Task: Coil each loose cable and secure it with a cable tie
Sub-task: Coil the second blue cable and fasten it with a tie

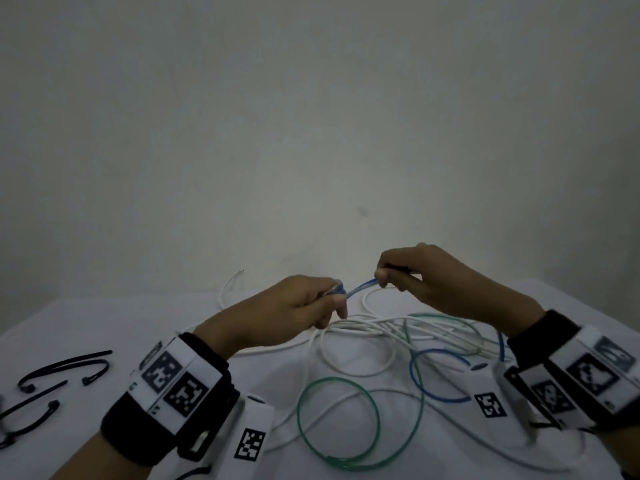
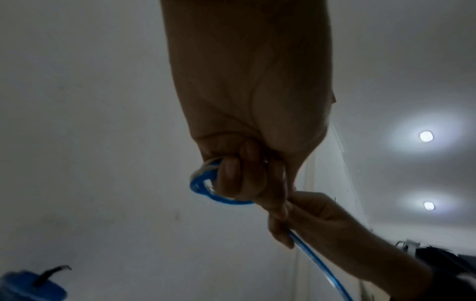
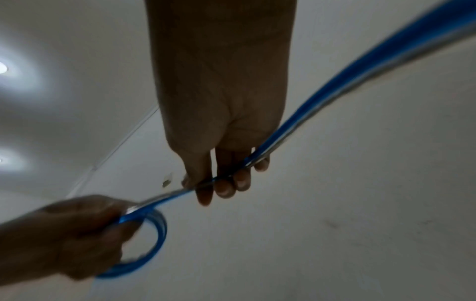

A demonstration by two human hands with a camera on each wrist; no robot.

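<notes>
Both hands are up above the table [image 1: 104, 320], working the blue cable [image 1: 362, 289]. Left hand [image 1: 294, 310] has fingers curled round a small coil of it: the left wrist view shows a couple of blue loops [image 2: 206, 187] bunched against the fingers [image 2: 231, 173], and the right wrist view shows the same coil hanging as a ring below the fist. Right hand [image 1: 426, 278] pinches the cable's running length betw. thumb and fingertips [image 3: 226, 187]; the strand goes taut from that pinch across to the left hand's coil. From the right hand the cable runs back past the wrist, then drops to the table as a blue loop [image 1: 440, 375] near the right wrist.

No containers in view, so nothing is held in anything; everything lies loose on the white tabletop. White cable [image 1: 356, 341] is tangled in several loops in the middle, directly below the hands, w/ one end [image 1: 232, 278] sticking up towards the wall. Green cable [image 1: 337, 424] lies in a round loop nearer the person, and a further green arc crosses the white tangle on the right. Blue, white and green strands overlap there; which lies on top cannot be told.

Black cable ties [image 1: 65, 368] lie at the table's left edge, several of them, curved, well apart from the cables, not in either hand.
</notes>
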